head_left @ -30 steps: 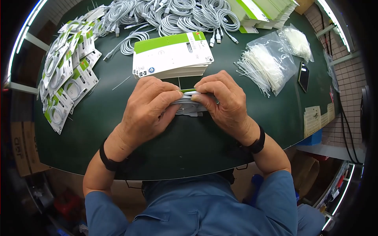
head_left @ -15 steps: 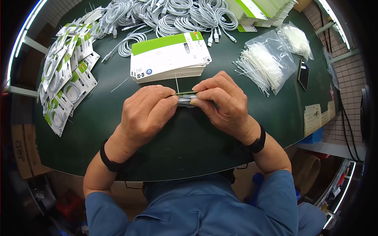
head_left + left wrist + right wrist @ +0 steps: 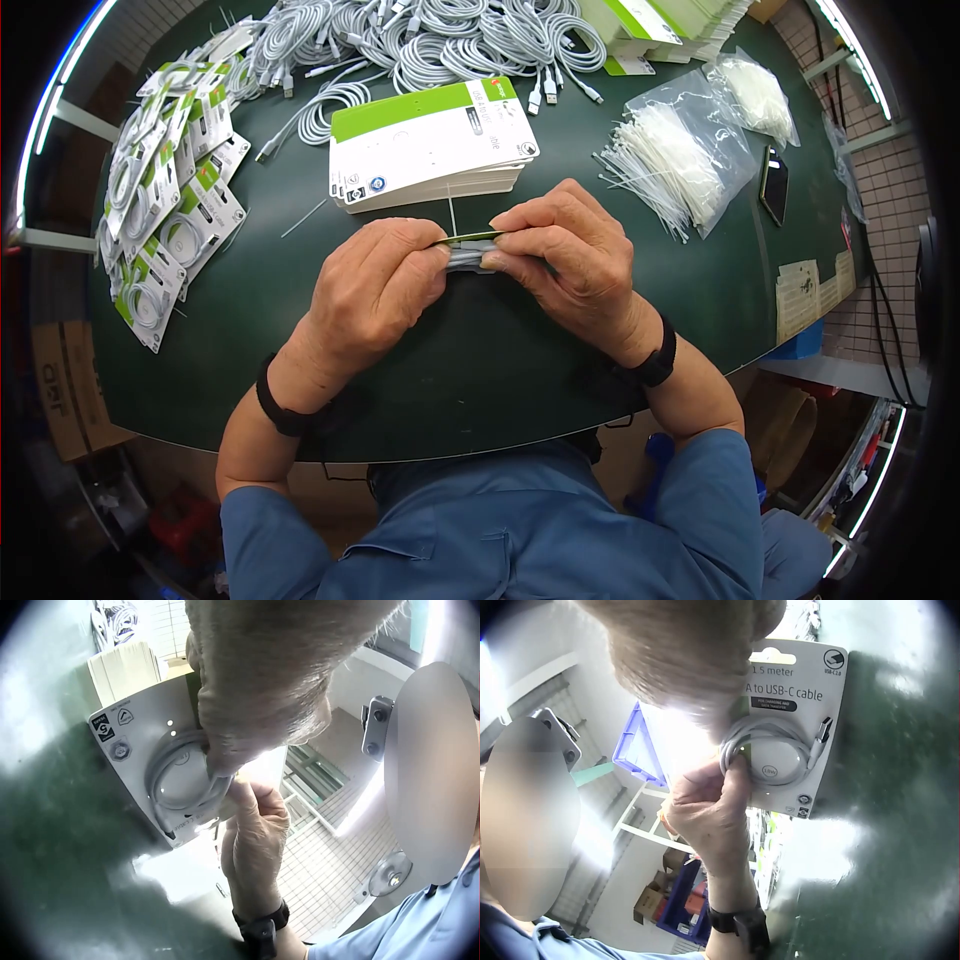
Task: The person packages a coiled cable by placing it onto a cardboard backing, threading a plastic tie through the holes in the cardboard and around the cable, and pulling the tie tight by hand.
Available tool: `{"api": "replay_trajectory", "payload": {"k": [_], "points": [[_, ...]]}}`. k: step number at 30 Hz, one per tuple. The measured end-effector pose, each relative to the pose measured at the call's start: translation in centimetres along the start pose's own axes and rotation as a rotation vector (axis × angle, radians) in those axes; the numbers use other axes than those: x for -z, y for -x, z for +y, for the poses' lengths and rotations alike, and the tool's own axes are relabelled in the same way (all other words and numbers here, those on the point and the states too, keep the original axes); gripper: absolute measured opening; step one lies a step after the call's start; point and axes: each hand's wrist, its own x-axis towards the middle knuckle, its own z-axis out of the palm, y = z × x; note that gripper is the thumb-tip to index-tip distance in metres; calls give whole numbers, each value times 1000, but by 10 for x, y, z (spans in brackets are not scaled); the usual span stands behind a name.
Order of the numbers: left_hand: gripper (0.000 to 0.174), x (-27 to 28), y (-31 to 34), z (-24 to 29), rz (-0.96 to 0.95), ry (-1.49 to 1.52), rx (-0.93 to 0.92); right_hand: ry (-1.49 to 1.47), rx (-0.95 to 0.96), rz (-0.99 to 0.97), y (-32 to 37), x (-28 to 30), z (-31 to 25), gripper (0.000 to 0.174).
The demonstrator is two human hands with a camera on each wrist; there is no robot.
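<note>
Both hands hold a white and green printed card (image 3: 787, 675) with a grey coiled USB cable (image 3: 806, 771) against its face. In the head view the card is nearly edge-on above the table. My left hand (image 3: 378, 275) pinches its left part and the coil between thumb and fingers. At the other side, my right hand (image 3: 568, 262) pinches the card's top edge and the cable. A thin white cable tie (image 3: 453, 212) sticks out behind the card. Two small holes show in the card beside the coil in the left wrist view. The pinching fingertips partly cover the coil.
A stack of cards (image 3: 430, 150) stands just beyond the hands. Carded cables (image 3: 185, 240) pile up at left, loose coiled cables (image 3: 440, 60) at the back. Right lie a bag of cable ties (image 3: 670, 160) and a phone (image 3: 773, 188). More cards (image 3: 650, 25) sit back right.
The card and coil have tipped more edge-on in the head view, hiding most of the coil. More of the cable tie shows behind the card. Over the last half second the hands barely moved.
</note>
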Motion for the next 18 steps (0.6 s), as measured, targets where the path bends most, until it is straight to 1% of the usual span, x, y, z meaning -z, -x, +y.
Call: {"api": "replay_trajectory", "payload": {"k": [8,9,10,11,12,13,15,16,17,18], "points": [[24,2,-1,-3,-21,8,-23,-1,-10,-22,-3,-3,-2,22],[24,1,-1,-3,4,38,-48,-1,-14,-36,-3,5,-3,21],[23,2,2,-4,0,42,-18,43,-18,-43,-6,15,-2,21],[23,1,0,-4,-11,40,16,19,-54,3,-10,22,0,19],[23,-2,-5,-3,1,56,9,-19,-90,50,-14,26,2,18],[22,0,-7,-3,8,106,89,-74,-123,97,-20,28,5,16],[19,12,-3,-4,10,170,272,-19,-452,151,-27,52,15,16],[19,17,-1,-4,6,144,289,95,-530,96,-26,64,27,15],[18,19,-3,-4,15,210,367,213,-603,42,-23,78,40,15],[16,19,-6,-4,30,279,443,372,-640,-94,-13,95,53,15]]}}
